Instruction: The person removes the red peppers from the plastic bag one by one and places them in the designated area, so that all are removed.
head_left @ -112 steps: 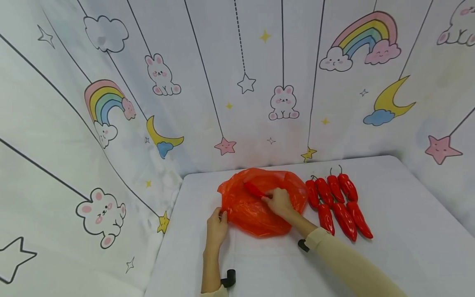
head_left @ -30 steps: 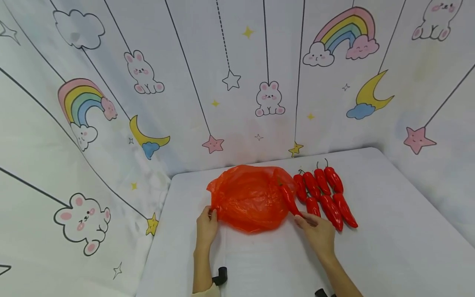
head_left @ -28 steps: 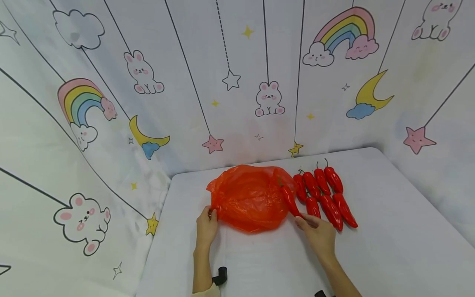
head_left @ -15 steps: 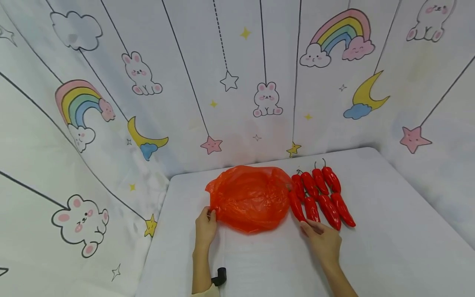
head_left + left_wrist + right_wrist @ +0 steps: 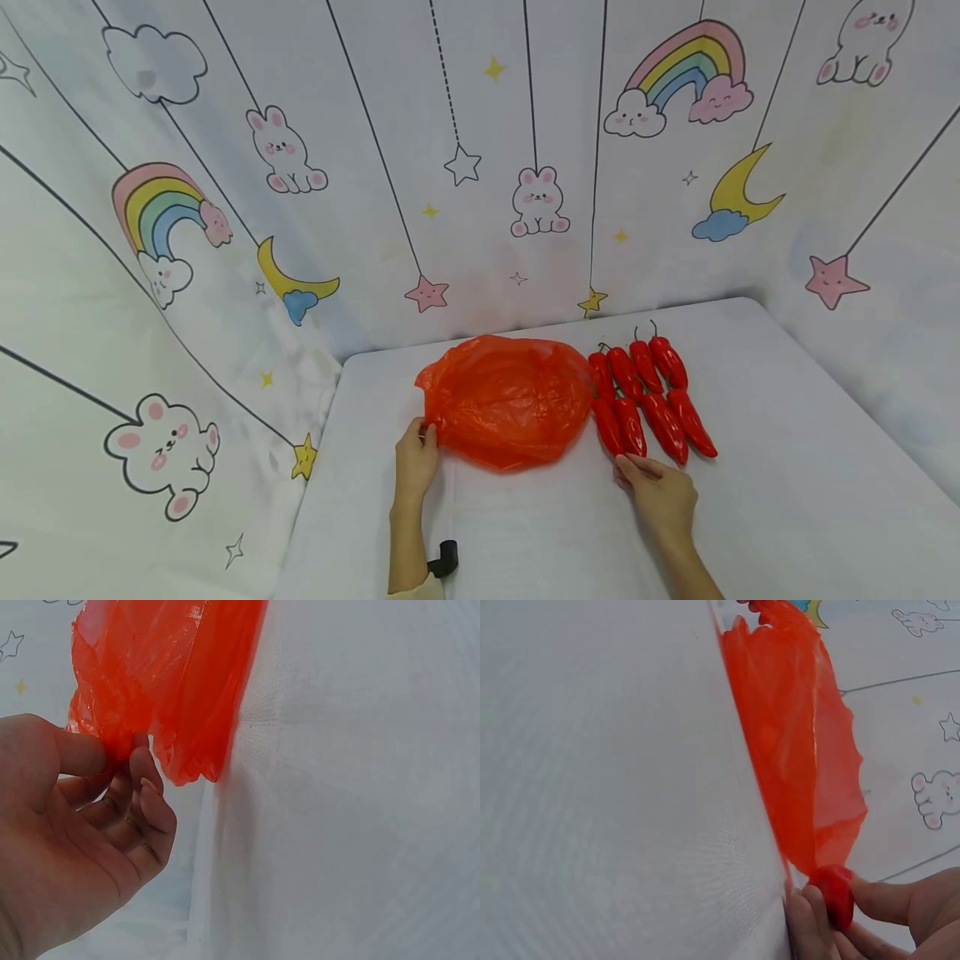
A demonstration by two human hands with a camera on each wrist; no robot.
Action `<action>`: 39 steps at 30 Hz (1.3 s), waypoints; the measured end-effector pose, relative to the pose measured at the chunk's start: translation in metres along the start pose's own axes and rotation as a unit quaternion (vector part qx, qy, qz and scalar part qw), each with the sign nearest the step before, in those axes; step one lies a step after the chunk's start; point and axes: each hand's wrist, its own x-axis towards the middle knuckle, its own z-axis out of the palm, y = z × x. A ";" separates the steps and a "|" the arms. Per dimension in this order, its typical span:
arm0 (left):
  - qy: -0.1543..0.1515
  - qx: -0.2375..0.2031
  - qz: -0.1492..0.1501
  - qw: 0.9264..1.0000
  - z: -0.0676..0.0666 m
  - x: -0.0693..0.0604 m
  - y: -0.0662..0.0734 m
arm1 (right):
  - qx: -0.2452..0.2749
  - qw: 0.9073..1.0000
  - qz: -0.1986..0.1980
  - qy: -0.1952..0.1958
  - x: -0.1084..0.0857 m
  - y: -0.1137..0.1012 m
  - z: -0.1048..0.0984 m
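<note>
A red plastic bag (image 5: 510,404) lies spread on the white table, and my left hand (image 5: 417,458) pinches its left edge between thumb and fingers. In the left wrist view the bag's gathered edge (image 5: 120,735) sits between the thumb and fingertips. To the bag's right, my right hand (image 5: 660,496) holds the near tip of a red chili pepper (image 5: 607,427), which lies at the left end of the front row. The right wrist view shows thumb and fingers around that red pepper (image 5: 834,896). Several more red peppers (image 5: 664,427) lie beside it in two rows.
The white table (image 5: 525,533) meets a white cloth wall (image 5: 480,250) printed with rabbits, stars and rainbows. A black strap fitting (image 5: 446,558) is on the left wrist.
The right hand has drawn the pepper out of the bag, moved it right and lowered it to the front row's left end. The left hand keeps its pinch on the bag.
</note>
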 end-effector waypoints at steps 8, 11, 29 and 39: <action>0.002 -0.004 0.006 1.000 -0.001 0.000 0.001 | 0.012 1.000 0.006 0.006 -0.002 0.004 -0.004; 0.005 -0.002 0.004 1.000 -0.001 0.000 0.001 | -0.010 1.000 0.007 0.006 -0.002 0.005 -0.008; 0.003 -0.001 -0.010 1.000 -0.006 0.000 -0.004 | -0.016 0.998 0.041 -0.050 -0.002 0.004 -0.020; 0.023 0.020 -0.002 1.000 -0.005 -0.003 0.004 | -0.059 0.998 -0.018 -0.004 0.002 -0.010 -0.034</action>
